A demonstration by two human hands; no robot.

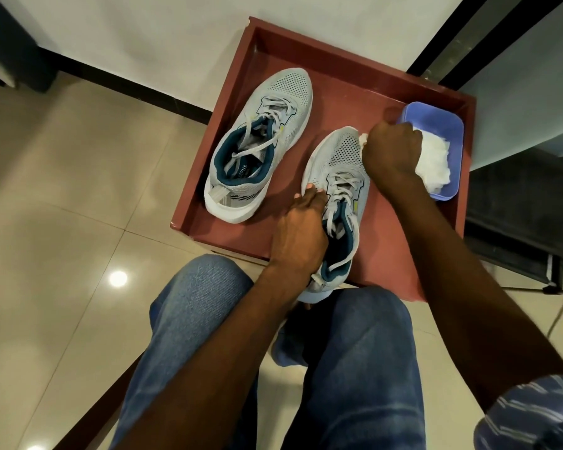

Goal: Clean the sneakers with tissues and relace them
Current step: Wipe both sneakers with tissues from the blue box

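Two grey mesh sneakers with teal lining and pale laces lie in a red-brown tray [306,50]. The left sneaker [273,102] rests alone, laces loose. My left hand [301,232] grips the near sneaker [342,164] along its left side, by the laces. My right hand [392,147] is curled round a white tissue [363,139] pressed against this sneaker's toe; only a corner of the tissue shows. A blue tub [449,125] holding white tissues [434,160] sits at the tray's right side, partly behind my right hand.
The tray sits on a glossy beige tiled floor [62,190] against a white wall with a black skirting. A dark glass door frame [517,206] stands to the right. My knees in blue jeans [202,319] are just below the tray's near edge.
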